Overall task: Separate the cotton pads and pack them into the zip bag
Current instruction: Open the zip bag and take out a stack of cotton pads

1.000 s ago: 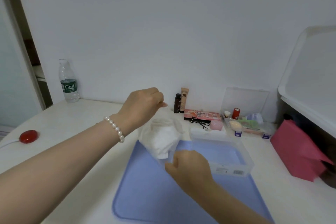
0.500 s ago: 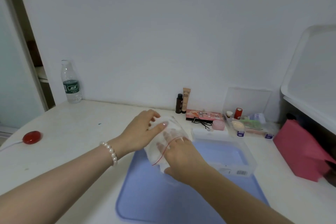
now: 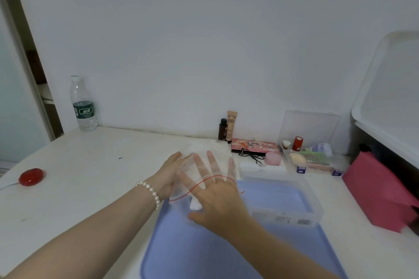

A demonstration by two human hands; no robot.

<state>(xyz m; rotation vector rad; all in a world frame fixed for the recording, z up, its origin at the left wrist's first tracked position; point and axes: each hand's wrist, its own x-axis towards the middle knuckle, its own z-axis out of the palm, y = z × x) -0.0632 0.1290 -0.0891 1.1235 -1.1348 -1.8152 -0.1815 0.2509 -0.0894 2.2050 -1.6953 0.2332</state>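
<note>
The clear zip bag (image 3: 181, 190) with a red seal line lies at the far left corner of the blue tray (image 3: 195, 256). My right hand (image 3: 215, 195) is open, its spread fingers pushed inside the bag past the red line. White cotton pads (image 3: 195, 205) show at the bag's mouth under this hand, and more white shows through the bag beyond the fingertips. My left hand (image 3: 169, 172), with a pearl bracelet on the wrist, rests with straight fingers against the bag's left side; its thumb is hidden.
A clear plastic box (image 3: 283, 206) stands on the tray right of the bag. Behind it are cosmetics tubes (image 3: 231, 124), a palette (image 3: 254, 145) and an open organiser box (image 3: 313, 156). A water bottle (image 3: 82, 104) and a red button (image 3: 30, 176) sit left; a pink bag (image 3: 381, 192) right.
The bag came down from the air onto the table. My right hand went from under the bag to inside it, fingers spread. My left hand let go of the top and lies beside it.
</note>
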